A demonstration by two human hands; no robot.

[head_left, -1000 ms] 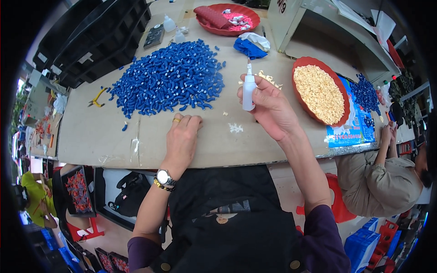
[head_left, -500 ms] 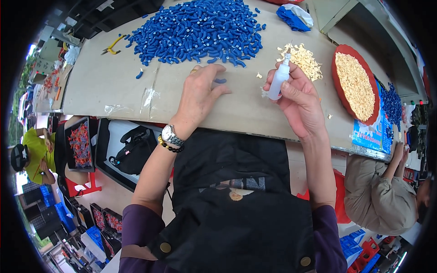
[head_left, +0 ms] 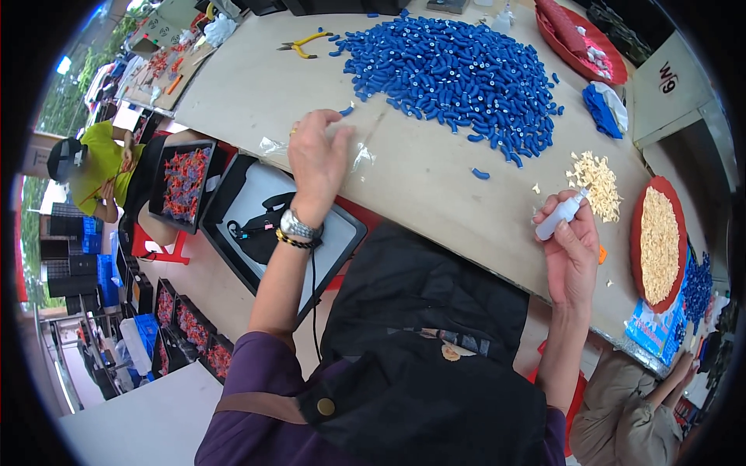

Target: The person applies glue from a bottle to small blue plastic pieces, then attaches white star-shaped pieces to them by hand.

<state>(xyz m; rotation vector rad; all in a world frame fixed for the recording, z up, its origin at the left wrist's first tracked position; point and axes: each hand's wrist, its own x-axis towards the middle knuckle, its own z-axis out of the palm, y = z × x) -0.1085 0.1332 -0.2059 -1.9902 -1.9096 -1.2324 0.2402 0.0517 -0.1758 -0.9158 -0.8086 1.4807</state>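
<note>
At table edge: right hand (head_left: pixel 571 256) gripping white dropper bottle (head_left: pixel 561 216), tip slanting up-right; left hand (head_left: pixel 317 155) open, flat, nearer blue connector pile (head_left: pixel 454 70).

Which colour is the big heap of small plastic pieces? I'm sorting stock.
Blue; the heap of small plastic pieces shows clearly in the head view.

Blue printed packet (head_left: pixel 657 330) at table's right edge.
</note>
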